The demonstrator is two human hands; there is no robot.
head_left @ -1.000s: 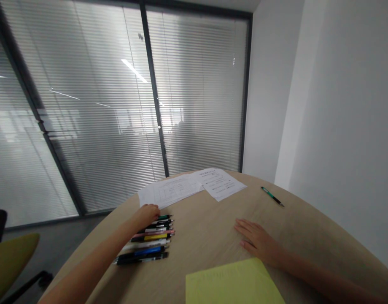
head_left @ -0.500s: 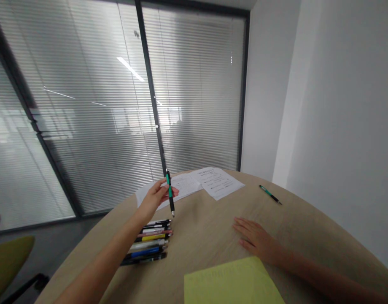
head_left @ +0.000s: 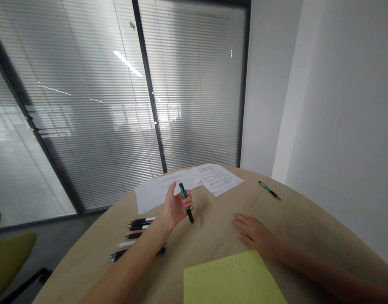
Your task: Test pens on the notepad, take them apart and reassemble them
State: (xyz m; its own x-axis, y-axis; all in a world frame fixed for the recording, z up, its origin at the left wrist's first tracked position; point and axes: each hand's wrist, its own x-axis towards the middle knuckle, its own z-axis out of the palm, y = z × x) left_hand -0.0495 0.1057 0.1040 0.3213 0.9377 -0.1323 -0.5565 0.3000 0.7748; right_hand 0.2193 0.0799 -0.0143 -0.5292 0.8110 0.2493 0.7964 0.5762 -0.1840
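Observation:
A green and black pen (head_left: 185,201) is held tilted above the table in my left hand (head_left: 175,207), its fingers curled round it and the thumb raised. Under my left forearm lies a row of several pens (head_left: 140,221) in black, white and pink, partly hidden by the arm. My right hand (head_left: 253,231) rests flat on the table with its fingers stretched out and holds nothing. Another green and black pen (head_left: 270,191) lies alone farther off to the right. Just below my right hand is a yellow sheet of paper (head_left: 228,278).
Printed white sheets (head_left: 217,180) lie overlapping at the far edge of the round wooden table (head_left: 213,236). Behind stands a glass partition with blinds (head_left: 194,93), with a white wall (head_left: 336,109) on the right. A green chair (head_left: 13,257) stands at the lower left.
My left hand has moved right with the pen and turned, so the palm shows more. More left ends of the row of pens are now uncovered. My right hand stays in place.

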